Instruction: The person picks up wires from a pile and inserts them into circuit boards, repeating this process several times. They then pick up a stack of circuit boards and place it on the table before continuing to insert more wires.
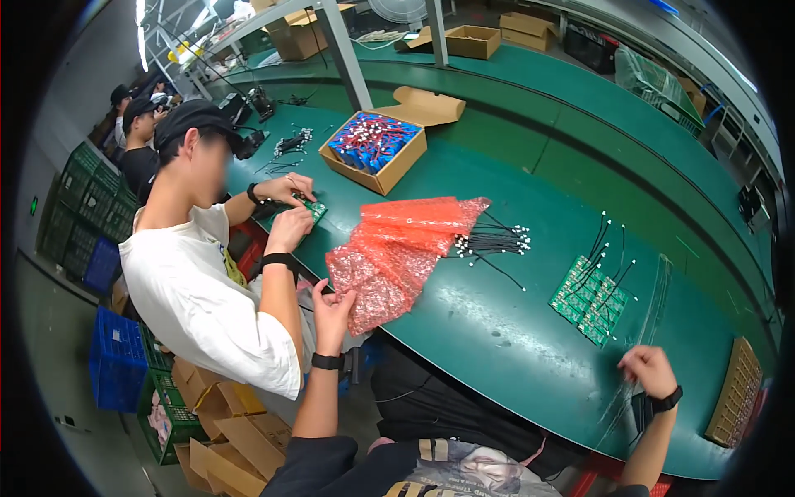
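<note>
My left hand is at the near edge of the table, beside a sheet of red bubble wrap. Its thumb and fingers are apart, and the thumb side meets the wrap's edge. Over the right part of the table is my right hand, its fingers curled in; anything inside them is hidden. Just beyond it lies a green circuit board panel, with black cables with white connectors on and around it. More black cables with white plugs stick out from the wrap's right side.
To my left, a co-worker in a white shirt handles a small green board. An open carton holds blue parts with red wires. A brown slotted tray stands at the right edge. Cardboard boxes are on the floor.
</note>
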A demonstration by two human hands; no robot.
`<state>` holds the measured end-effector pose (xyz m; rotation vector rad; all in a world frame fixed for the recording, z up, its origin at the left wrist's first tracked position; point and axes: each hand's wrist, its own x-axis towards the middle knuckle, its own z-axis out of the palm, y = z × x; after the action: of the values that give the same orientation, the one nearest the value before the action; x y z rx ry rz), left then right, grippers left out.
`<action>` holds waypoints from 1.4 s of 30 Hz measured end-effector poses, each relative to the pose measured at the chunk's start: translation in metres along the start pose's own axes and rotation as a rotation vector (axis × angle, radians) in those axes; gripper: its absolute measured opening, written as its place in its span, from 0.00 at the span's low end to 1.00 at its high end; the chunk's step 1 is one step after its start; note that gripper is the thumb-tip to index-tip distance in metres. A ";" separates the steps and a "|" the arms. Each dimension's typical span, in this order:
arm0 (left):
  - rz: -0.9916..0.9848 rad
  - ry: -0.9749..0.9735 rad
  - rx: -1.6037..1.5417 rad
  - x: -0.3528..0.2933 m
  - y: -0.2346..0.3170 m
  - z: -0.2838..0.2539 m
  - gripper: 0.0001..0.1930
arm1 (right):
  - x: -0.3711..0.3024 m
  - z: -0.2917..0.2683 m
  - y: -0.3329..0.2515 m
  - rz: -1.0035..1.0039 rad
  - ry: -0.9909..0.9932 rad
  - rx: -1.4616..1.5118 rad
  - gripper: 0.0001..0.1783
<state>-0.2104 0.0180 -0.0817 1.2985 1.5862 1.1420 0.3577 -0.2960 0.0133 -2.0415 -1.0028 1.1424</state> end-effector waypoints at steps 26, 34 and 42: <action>0.047 -0.840 -0.862 -0.086 -0.042 -0.008 0.28 | 0.089 0.271 -0.204 -0.812 -0.737 -0.061 0.22; -0.618 -0.833 -1.271 -0.062 0.004 0.028 0.28 | 0.050 0.247 -0.196 -1.195 -0.343 0.031 0.25; -0.575 -0.819 -1.314 -0.075 0.050 0.079 0.31 | 0.049 0.226 -0.177 -1.315 -0.192 -0.084 0.27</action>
<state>-0.1084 -0.0393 -0.0557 0.2555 0.3089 0.7928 0.1181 -0.1301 0.0249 -0.8643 -2.0137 0.5285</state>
